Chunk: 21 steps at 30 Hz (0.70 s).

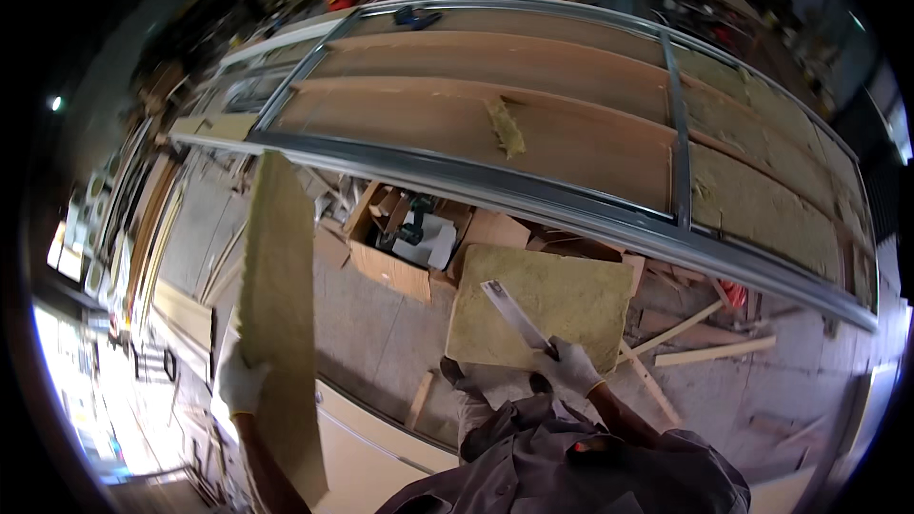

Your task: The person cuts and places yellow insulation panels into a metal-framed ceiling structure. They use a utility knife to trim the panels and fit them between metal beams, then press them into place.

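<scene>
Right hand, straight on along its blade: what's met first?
Probably the insulation slab below the blade, if the right hand is low enough; otherwise the open box past the slab's far edge. Depth is unclear.

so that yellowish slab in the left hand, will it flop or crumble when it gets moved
The slab is likely fairly stiff, since it shows little sag in the left hand. It may shed bits: its edge looks fuzzy, and a torn scrap of similar colour lies inside the metal frame. It is probably light, as only one hand holds it.
</scene>
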Motion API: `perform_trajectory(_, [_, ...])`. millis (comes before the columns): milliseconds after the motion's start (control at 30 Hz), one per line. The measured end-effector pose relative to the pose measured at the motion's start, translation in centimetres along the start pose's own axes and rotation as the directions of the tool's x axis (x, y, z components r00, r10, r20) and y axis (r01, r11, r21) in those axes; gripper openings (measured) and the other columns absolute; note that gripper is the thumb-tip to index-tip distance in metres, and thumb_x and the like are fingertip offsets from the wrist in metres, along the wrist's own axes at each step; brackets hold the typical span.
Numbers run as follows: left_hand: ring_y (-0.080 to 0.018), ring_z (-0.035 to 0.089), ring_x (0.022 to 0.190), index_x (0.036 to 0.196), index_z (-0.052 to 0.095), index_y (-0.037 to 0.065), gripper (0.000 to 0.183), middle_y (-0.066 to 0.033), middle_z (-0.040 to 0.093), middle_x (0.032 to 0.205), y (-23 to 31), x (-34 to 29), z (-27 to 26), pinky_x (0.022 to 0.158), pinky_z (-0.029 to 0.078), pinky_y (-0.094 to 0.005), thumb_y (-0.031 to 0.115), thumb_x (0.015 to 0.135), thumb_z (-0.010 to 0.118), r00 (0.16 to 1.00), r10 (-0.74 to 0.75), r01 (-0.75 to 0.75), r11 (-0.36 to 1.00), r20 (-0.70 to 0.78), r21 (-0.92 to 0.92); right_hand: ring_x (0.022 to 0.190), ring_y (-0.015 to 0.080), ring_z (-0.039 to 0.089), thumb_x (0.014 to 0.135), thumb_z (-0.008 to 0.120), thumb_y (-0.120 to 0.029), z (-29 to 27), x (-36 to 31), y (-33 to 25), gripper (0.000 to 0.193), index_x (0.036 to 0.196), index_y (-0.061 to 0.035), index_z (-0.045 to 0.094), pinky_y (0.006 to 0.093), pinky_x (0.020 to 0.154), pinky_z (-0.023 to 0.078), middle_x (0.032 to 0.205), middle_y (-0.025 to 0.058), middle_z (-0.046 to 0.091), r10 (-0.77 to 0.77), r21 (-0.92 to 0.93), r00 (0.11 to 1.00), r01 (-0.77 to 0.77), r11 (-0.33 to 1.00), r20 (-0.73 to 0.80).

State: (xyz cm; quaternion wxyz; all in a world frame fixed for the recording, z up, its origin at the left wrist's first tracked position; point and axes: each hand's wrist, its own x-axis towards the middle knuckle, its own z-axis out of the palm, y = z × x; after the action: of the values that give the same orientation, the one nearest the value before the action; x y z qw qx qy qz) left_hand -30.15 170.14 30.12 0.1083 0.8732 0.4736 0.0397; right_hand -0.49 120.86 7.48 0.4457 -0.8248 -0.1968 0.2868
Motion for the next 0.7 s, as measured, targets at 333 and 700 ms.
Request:
perform_trajectory(333, [-0.0452, 0.065, 0.116, 0.144, 0.052, -0.001, 0.073, -0.0267, 0.069, 0.123, 8.4, 31.2, -4.4, 0.098, 0.051, -0.0471, 0.02, 0.08, 0.081, 0.831, 0.423, -0.458, 0.889, -0.36, -0.013, 0.06, 0.0056, 0.049, 0.097, 0.072, -0.026, 8.5, 2.4, -6.8, 0.028, 0.095, 0.0014, 0.067, 0.0296, 0.053, 0.042, 0.067, -0.0012, 0.054, 0.366, 0.432, 0.787, -0.143, 0.891, -0.496])
perform_trajectory(700, [-0.0437, 0.067, 0.11, 0.133, 0.061, 0.002, 0.064, -0.0275, 0.071, 0.116, 21.3, 43.8, -6.8, 0.094, 0.052, -0.0471, 0.019, 0.075, 0.08, 0.608, 0.769, -0.772, 0.631, -0.197, 0.079, 0.062, 0.0052, 0.057, 0.098, 0.071, -0.02, 14.1, 3.2, -7.6, 0.022, 0.103, 0.0013, 0.07, 0.0258, 0.054, 0.047, 0.075, -0.0007, 0.064, 0.487, 0.651, 0.707, -0.048, 0.757, -0.513])
